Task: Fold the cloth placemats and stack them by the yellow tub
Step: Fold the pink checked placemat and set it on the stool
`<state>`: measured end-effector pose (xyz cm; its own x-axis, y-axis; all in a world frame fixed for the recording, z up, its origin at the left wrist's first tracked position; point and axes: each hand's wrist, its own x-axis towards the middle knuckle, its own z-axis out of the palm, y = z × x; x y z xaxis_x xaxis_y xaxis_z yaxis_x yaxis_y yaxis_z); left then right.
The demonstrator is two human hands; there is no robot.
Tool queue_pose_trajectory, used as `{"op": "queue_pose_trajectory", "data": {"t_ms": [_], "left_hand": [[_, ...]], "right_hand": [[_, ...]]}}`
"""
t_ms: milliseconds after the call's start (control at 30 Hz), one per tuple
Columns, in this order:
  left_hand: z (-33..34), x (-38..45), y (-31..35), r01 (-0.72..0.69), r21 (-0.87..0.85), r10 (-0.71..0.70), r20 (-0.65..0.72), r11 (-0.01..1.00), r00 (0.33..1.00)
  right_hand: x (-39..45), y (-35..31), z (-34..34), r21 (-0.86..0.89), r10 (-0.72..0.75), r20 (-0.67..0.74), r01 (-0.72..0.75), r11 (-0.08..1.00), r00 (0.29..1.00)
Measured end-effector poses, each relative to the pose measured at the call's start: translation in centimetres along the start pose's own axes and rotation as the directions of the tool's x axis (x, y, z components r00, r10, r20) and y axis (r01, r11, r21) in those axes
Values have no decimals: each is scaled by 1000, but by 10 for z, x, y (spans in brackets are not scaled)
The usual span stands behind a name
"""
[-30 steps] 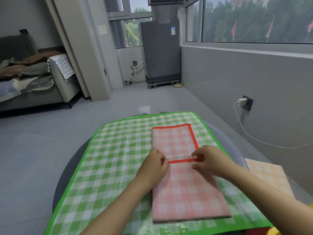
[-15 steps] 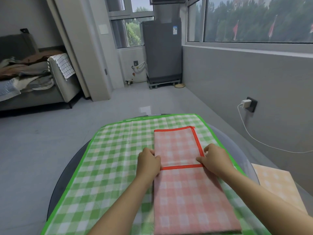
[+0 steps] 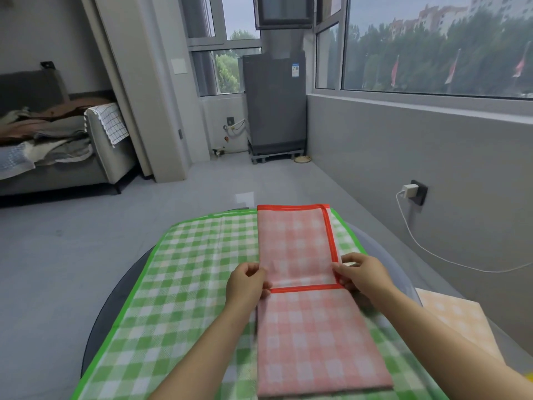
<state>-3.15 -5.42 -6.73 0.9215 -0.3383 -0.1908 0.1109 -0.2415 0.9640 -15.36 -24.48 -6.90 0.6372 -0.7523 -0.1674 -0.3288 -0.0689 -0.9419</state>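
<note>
The pink checked placemat (image 3: 314,327) with red trim lies lengthwise on a bigger green checked cloth (image 3: 178,284) that covers a round dark table (image 3: 115,301). Its far half is folded back toward the person, so the red edge crosses the middle. The left hand (image 3: 245,287) pinches that red edge at its left end, and the right hand (image 3: 362,274) pinches it at the right corner. A folded orange checked placemat (image 3: 458,319) sits off to the right, just past the right forearm.
</note>
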Motion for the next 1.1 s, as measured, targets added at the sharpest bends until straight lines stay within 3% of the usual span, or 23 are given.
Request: {"op": "queue_pose_trajectory", "data": {"t_ms": [100, 233, 400, 600, 767, 867, 967, 1100], "left_hand": [[-6, 0, 0, 81, -145, -74, 55, 986, 996], [-13, -6, 3, 107, -297, -71, 128, 949, 989], [-22, -17, 2, 87, -315, -42, 149, 945, 988], [-30, -22, -3, 33, -197, -5, 142, 980, 990], [-34, -32, -6, -132, 38, 124, 159, 991, 979], [-35, -36, -11, -233, 224, 198, 168, 946, 966], [-32, -41, -13, -297, 305, 261, 152, 905, 953], [-25, -44, -11, -404, 464, 356, 190, 788, 915]], "right_hand": [[-2, 0, -4, 87, 6, 38, -10, 996, 999], [-11, -6, -10, 148, 4, 114, -21, 989, 993], [-17, -9, -17, 250, 51, 191, -99, 963, 980], [-20, -7, -20, 242, 43, 218, -96, 965, 975], [-23, -2, -23, 62, -27, 224, 13, 998, 974], [-26, -1, -21, -58, -86, 200, 100, 993, 976], [-31, -2, -18, -191, -172, 215, 214, 958, 961], [-34, -1, -10, -406, -269, 222, 340, 849, 937]]}}
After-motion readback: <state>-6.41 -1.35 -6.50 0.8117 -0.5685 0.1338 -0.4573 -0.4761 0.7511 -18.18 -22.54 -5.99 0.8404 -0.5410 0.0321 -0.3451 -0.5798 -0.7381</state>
